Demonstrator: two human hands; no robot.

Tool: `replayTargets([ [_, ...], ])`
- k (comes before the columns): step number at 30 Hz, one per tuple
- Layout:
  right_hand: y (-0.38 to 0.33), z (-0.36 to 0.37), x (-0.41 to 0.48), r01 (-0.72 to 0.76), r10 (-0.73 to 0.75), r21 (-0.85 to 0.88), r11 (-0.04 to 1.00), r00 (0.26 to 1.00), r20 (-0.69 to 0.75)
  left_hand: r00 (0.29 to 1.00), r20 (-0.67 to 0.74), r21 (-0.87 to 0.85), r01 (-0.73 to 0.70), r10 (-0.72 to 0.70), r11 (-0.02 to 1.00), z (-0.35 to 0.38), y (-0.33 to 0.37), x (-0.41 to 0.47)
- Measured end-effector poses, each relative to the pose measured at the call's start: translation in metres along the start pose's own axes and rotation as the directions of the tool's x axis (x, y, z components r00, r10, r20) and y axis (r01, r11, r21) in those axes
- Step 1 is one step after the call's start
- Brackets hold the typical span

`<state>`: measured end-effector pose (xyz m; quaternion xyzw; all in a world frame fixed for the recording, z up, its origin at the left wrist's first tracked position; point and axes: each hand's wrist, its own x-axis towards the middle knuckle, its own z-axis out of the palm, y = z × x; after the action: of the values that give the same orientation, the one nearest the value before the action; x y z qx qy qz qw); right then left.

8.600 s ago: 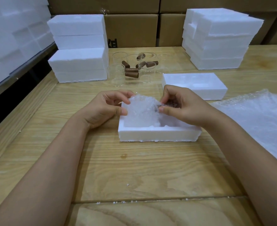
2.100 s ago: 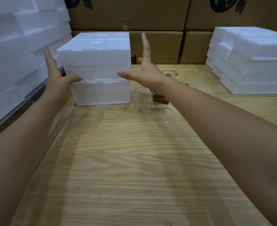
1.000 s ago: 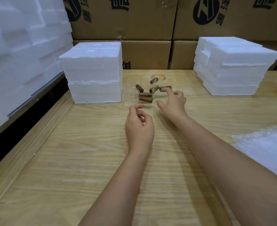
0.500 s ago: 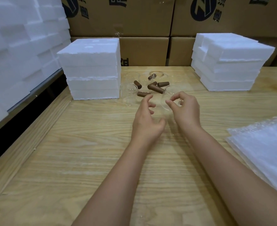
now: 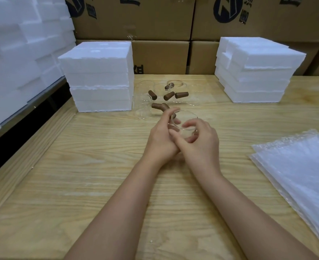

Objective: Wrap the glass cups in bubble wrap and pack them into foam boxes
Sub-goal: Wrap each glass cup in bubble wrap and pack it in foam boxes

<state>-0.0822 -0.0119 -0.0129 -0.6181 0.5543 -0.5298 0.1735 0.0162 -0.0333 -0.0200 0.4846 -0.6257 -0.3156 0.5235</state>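
Cup (image 5: 185, 125), apparently one, in left hand (image 5: 160, 140), right hand (image 5: 201, 146)

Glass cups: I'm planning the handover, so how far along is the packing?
Done: possibly the closed foam boxes stacked left, contents unseen. In hand: the left hand and right hand grip one bare glass cup. Left: wrapping it from the bubble wrap sheets, boxing it, then the other cups by the brown corks.

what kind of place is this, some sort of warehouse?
Most likely a packing bench in a warehouse or shipping room: printed cardboard cartons stacked behind the wooden table, piles of white foam boxes on it, and a stack of bubble wrap sheets beside loose glass cups.
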Motion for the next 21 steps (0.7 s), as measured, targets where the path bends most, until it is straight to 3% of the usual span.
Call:
replayTargets([
  [4, 0.007, -0.007, 0.006, -0.011, 0.008, 0.271, 0.962, 1.0, 0.011, 0.998, -0.019, -0.116, 0.053, -0.055, 0.992, -0.001, -0.002, 0.0],
  [8, 0.009, -0.003, 0.016, -0.232, 0.181, 0.54, 0.809, 0.972, 0.147, 0.999, 0.021, -0.202, 0.043, -0.039, 0.978, -0.002, -0.005, 0.001],
  [15, 0.011, -0.001, 0.018, -0.298, 0.276, 0.693, 0.656, 0.95, 0.147, 0.995, 0.097, -0.245, 0.056, -0.033, 0.968, -0.005, -0.005, 0.001],
  [18, 0.011, 0.0, 0.016, -0.28, 0.292, 0.68, 0.677, 0.951, 0.101, 0.996, 0.088, -0.236, 0.03, -0.01, 0.971, -0.004, -0.001, 0.001],
  [21, 0.006, 0.005, 0.009, -0.245, 0.255, 0.582, 0.775, 0.965, 0.068, 0.997, 0.071, -0.25, 0.035, -0.018, 0.968, -0.003, 0.001, 0.002],
])
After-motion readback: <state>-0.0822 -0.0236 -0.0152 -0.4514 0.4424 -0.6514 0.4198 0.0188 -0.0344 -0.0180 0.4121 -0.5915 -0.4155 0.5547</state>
